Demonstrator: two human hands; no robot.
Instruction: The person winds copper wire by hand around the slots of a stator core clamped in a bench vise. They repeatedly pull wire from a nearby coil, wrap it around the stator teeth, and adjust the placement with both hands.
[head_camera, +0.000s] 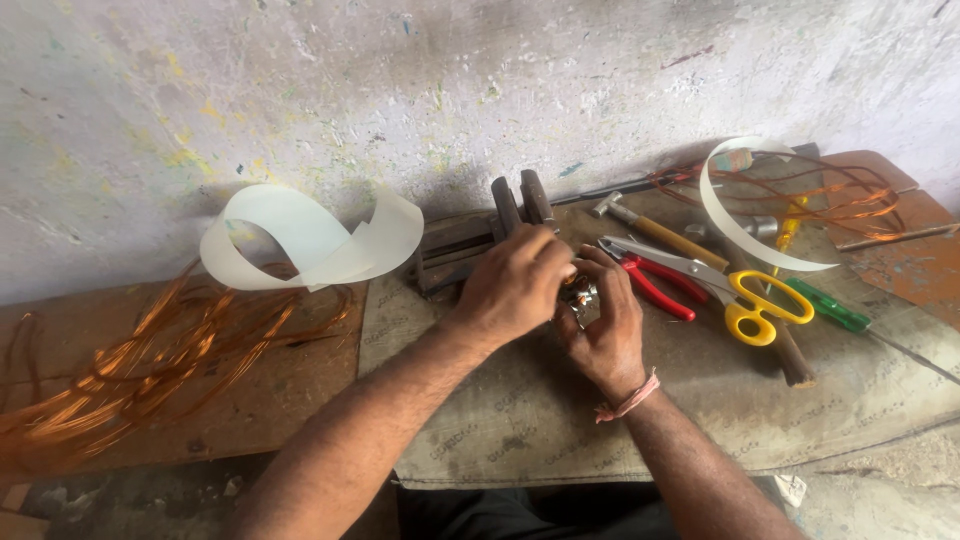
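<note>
At the far left a loose tangle of copper wire (150, 350) spreads over a brown wooden board (290, 395), and above its right part a curled strip of white paper (310, 240) stands on edge against the paint-flecked wall (300, 90). Right of the board lies a grey cloth sheet (520, 420) with faint repeated printing across it, too dim to make out, and at its back edge a dark metal bench vise (490, 235) sits by the wall. In the middle, over this sheet, the left hand (515, 290) is curled shut, its fingers bent down onto a small shiny metal part with copper windings (580, 297), of which only a sliver shows between the two hands. The right hand (605, 330), a pink thread tied round its wrist, cups the same part from below and the right, its fingers closed round it; both hands grip it and touch each other. Just right of the hands lie red-handled pliers (655, 285), then yellow-handled scissors (745, 300), a wooden-handled hammer (655, 232) behind them and a green-handled screwdriver (830, 308). At the far right a second white strip (735, 230) arcs over another coil of copper wire (840, 195)
</note>
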